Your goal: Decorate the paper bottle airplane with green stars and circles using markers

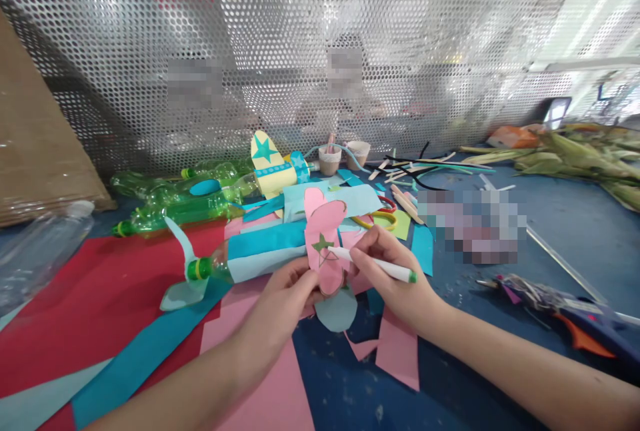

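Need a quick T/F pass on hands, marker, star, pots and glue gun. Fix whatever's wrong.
1. The right hand holds a white marker. True.
2. The left hand lies flat on the red paper. False: it holds the pink cutout.
3. The star on the pink cutout is fully coloured in. False: part is green, part only outlined.
4. Two small pots stand near the perforated metal. True.
5. The trigger of the glue gun is green. False: it is orange.
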`<action>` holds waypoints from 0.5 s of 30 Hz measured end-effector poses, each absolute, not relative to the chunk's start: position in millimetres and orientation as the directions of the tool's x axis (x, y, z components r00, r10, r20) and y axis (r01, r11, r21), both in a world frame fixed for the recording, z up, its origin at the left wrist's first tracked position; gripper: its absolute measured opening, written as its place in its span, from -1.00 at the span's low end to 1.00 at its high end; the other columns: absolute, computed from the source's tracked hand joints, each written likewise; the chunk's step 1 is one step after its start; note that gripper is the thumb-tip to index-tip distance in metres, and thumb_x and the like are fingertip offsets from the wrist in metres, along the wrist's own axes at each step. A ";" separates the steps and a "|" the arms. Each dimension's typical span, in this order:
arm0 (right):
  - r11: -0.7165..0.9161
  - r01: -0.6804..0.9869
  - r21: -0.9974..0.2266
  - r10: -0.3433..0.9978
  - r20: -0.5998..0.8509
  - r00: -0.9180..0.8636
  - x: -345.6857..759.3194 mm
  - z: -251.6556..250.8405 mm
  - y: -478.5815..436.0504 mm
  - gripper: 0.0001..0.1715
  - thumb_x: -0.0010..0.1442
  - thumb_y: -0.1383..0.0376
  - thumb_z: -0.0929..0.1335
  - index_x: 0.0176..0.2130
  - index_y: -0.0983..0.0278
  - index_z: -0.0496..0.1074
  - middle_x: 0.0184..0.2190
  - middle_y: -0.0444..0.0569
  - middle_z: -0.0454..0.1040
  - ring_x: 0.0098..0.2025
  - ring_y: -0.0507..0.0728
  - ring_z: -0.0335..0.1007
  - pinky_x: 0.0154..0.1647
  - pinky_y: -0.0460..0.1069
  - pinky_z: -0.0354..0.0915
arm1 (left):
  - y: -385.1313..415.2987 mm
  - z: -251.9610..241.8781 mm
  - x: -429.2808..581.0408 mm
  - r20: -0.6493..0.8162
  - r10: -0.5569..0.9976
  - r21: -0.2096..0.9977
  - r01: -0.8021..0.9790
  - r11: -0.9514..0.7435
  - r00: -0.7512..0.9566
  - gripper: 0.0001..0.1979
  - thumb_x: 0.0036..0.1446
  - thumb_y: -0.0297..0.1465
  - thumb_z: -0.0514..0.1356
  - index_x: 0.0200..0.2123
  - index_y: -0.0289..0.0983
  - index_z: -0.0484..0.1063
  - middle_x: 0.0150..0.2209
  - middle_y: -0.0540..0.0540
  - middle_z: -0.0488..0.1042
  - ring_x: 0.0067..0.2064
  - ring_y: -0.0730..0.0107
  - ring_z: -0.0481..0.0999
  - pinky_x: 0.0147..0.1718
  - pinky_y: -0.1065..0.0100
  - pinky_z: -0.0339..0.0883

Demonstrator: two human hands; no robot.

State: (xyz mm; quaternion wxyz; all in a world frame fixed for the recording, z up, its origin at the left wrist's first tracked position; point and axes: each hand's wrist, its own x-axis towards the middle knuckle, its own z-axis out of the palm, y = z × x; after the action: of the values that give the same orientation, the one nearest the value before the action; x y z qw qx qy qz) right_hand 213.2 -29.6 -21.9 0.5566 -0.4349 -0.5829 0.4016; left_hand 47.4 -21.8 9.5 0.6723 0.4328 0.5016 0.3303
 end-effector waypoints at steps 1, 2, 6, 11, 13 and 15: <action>0.298 0.058 -0.953 0.954 0.299 -0.003 213.1 -22.0 -29.5 -0.76 0.26 0.21 0.33 -0.41 0.19 0.23 -0.54 -0.18 0.35 -0.52 0.03 0.30 -0.50 -0.06 0.27 | -21.9 9.5 47.4 -0.383 0.879 0.915 -0.013 0.403 0.284 -0.81 -0.10 -0.27 0.32 -0.40 -0.25 0.54 -0.47 0.02 0.48 -0.38 0.39 0.43 -0.32 0.40 0.28; 0.299 0.059 -0.952 0.954 0.300 -0.003 213.1 -21.9 -29.5 -0.76 0.26 0.20 0.33 -0.41 0.19 0.23 -0.54 -0.18 0.35 -0.51 0.03 0.30 -0.49 -0.06 0.27 | -21.9 9.5 47.4 -0.379 0.881 0.917 -0.015 0.399 0.285 -0.81 -0.10 -0.27 0.31 -0.41 -0.25 0.53 -0.48 0.02 0.48 -0.39 0.39 0.43 -0.33 0.40 0.28; 0.309 0.089 -0.947 0.950 0.311 0.010 213.2 -22.0 -29.5 -0.76 0.26 0.20 0.33 -0.41 0.19 0.25 -0.54 -0.17 0.34 -0.50 0.04 0.28 -0.49 -0.06 0.25 | -22.6 8.9 46.5 -0.378 0.884 0.918 -0.010 0.396 0.275 -0.82 -0.10 -0.27 0.33 -0.46 -0.26 0.51 -0.47 0.01 0.48 -0.37 0.39 0.44 -0.33 0.41 0.28; 0.316 0.100 -0.943 0.947 0.320 0.016 213.9 -23.2 -29.2 -0.76 0.27 0.20 0.32 -0.42 0.20 0.25 -0.54 -0.17 0.34 -0.51 0.03 0.27 -0.50 -0.06 0.24 | -22.7 8.4 46.3 -0.334 0.891 0.932 -0.037 0.362 0.307 -0.83 -0.10 -0.28 0.32 -0.50 -0.26 0.50 -0.47 0.00 0.48 -0.39 0.41 0.41 -0.33 0.40 0.30; 0.322 0.102 -0.941 0.945 0.325 0.021 214.2 -23.2 -29.1 -0.75 0.27 0.20 0.32 -0.42 0.20 0.24 -0.55 -0.17 0.34 -0.51 0.04 0.27 -0.50 -0.06 0.24 | -22.6 8.9 46.5 -0.343 0.889 0.929 -0.028 0.368 0.304 -0.84 -0.09 -0.27 0.31 -0.48 -0.26 0.52 -0.45 0.00 0.50 -0.38 0.39 0.43 -0.31 0.39 0.31; 0.328 0.104 -0.939 0.943 0.332 0.024 214.4 -22.8 -29.1 -0.75 0.27 0.20 0.32 -0.42 0.20 0.24 -0.54 -0.16 0.35 -0.51 0.04 0.29 -0.50 -0.06 0.24 | -22.7 9.8 46.5 -0.368 0.886 0.923 -0.003 0.384 0.283 -0.83 -0.07 -0.26 0.31 -0.44 -0.24 0.54 -0.43 -0.01 0.53 -0.34 0.37 0.46 -0.29 0.38 0.31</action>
State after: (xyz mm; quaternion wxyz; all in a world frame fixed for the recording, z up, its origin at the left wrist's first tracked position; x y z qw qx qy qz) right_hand 214.4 -29.1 -22.8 0.5617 -0.4434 -0.5903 0.3734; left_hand 46.5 -22.7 9.8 0.6668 0.4438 0.4974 0.3332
